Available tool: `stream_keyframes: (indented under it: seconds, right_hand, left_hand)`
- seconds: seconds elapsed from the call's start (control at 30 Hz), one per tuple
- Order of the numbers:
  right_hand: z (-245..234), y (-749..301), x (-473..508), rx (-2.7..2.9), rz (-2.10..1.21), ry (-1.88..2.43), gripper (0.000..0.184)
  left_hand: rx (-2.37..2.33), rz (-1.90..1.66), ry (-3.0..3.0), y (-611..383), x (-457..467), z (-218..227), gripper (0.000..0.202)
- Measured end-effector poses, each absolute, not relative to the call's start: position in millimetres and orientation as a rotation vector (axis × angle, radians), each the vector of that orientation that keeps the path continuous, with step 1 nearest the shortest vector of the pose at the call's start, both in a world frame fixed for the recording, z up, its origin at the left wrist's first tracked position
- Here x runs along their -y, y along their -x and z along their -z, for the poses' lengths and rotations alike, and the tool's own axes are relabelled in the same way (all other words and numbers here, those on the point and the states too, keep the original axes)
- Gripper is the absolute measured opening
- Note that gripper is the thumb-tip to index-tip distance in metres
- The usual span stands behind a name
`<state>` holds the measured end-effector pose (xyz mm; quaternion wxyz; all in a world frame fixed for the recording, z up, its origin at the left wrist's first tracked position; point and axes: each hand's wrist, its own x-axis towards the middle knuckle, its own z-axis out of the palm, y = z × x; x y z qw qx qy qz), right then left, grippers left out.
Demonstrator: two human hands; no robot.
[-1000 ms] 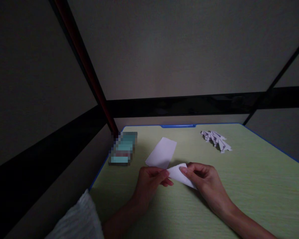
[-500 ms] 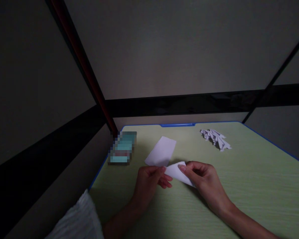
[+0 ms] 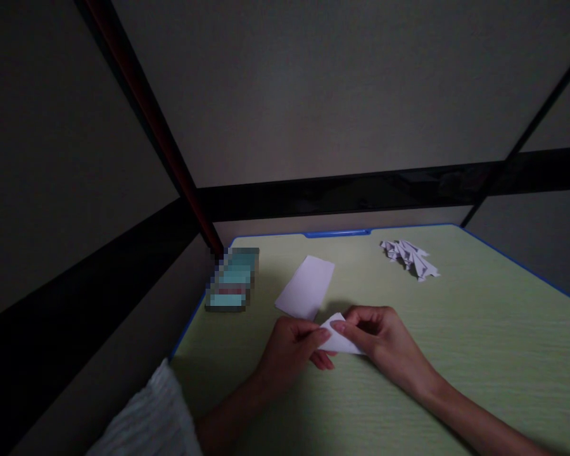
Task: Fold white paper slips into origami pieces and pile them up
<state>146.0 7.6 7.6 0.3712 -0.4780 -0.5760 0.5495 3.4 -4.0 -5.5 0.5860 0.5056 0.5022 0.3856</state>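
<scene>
Between my hands, low over the table, is a small folded piece of white paper (image 3: 341, 342) with a pointed top. My left hand (image 3: 292, 348) pinches its left corner between thumb and fingers, the lower fingers curling beneath. With the thumb on top, my right hand (image 3: 384, 339) grips its right side; the fingers behind the paper are partly hidden. Just beyond my left hand lies a flat white paper sheet (image 3: 308, 285), its near edge close behind the fingers. At the far right rests a cluster of folded white paper pieces (image 3: 411, 258), overlapping one another.
The light green table (image 3: 479, 329) has a blue edge and a blue strip (image 3: 337, 234) at its far side. A pixelated, greenish rectangular object (image 3: 232, 278) lies at the left edge. White textured cloth (image 3: 147, 418) shows at lower left. Panelled walls (image 3: 313, 95) stand behind and to the left.
My left hand has moved slightly right, closer to my right hand, and its thumb now lies over the paper's left corner. The held paper has turned so its point faces up.
</scene>
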Motion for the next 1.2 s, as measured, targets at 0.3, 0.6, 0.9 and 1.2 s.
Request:
stream_keyframes:
  seconds: [0.3,0.6,0.9,1.2]
  right_hand:
    - [1.2,-145.5,-9.4,1.540,-1.336,1.208,0.033]
    - [7.6,-142.6,-8.5,1.537,-1.232,1.202,0.031]
    - [2.5,-143.7,-11.0,1.326,-1.423,1.173,0.030]
    - [0.0,-144.4,-8.4,1.435,-1.363,1.187,0.027]
  left_hand:
    - [-1.212,-0.917,-1.210,-4.2,5.0,6.7,0.025]
    - [-1.216,-0.908,-1.174,-5.9,5.5,4.7,0.026]
    - [-1.241,-0.942,-1.198,-6.4,7.2,5.3,0.029]
    - [-1.043,-0.662,-1.185,4.0,2.6,4.1,0.032]
